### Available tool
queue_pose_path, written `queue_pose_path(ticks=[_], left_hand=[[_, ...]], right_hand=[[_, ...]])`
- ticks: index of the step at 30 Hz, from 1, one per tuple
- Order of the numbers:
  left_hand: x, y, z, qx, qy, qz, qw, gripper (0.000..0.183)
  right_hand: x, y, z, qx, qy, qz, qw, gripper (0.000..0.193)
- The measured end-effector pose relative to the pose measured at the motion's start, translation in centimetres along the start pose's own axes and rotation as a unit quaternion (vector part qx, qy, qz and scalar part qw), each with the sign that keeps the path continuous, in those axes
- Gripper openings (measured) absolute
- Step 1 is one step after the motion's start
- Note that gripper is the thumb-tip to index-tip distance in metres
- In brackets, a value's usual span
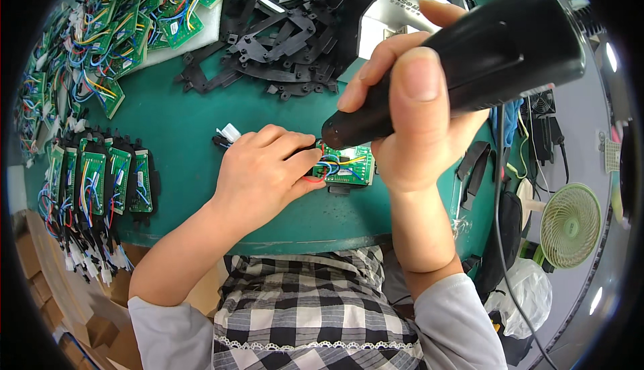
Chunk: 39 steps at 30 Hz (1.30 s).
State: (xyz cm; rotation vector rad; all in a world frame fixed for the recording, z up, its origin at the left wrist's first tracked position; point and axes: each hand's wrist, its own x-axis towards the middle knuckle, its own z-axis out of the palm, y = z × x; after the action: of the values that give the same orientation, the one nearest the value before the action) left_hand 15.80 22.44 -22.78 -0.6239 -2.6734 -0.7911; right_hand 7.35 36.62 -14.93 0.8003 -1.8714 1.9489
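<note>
On the green tabletop, a green rectangular circuit board with coloured wires lies just right of the left hand, fingers bent (grip hidden, cannot tell); the right hand holds a black tapered plastic tool, tip obscured.

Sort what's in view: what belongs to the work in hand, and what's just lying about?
In the work:
- black handheld tool, in the right hand
- wired green board, under the left hand
- probably the piled boards and black plastic frames

Apparently just lying about:
- green fan
- plastic bag
- blue cloth
</note>
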Motion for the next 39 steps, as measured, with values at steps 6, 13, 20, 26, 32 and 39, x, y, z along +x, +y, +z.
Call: queue_pose_path(ticks=[6, 13, 20, 26, 32, 39], left_hand=[[0.1, 0.1, -0.1, -0.008, 0.01, -0.001, 1.0, 0.034], [0.2, 0.5, 0.0, -0.034, 0.007, -0.033, 0.999, 0.035], [0.2, 0.2, -0.1, 0.012, -0.004, 0.015, 1.0, 0.043], [1.1, 1.0, 0.2, 0.016, 0.001, -0.002, 1.0, 0.029], [1.0, 0.3, 0.5, 0.006, 0.024, 0.009, 1.0, 0.019], [0.9, -0.1, 0.6, -0.007, 0.031, 0.006, 0.999, 0.017]], right_hand=[[-0.3, 1.0, 1.0, 0.02, -0.038, -0.058, 0.997, 0.059], [-0.9, 1.2, 0.9, 0.025, -0.068, -0.053, 0.996, 0.066], [2.2, -0.5, -3.5, -0.039, 0.012, -0.061, 0.997, 0.061], [7.0, -1.4, -7.0, -0.041, 0.107, -0.172, 0.978, 0.046], [6.6, -0.4, -6.0, -0.051, 0.12, -0.171, 0.977, 0.044], [4.0, -2.0, -5.5, -0.034, 0.048, -0.03, 0.998, 0.059]])
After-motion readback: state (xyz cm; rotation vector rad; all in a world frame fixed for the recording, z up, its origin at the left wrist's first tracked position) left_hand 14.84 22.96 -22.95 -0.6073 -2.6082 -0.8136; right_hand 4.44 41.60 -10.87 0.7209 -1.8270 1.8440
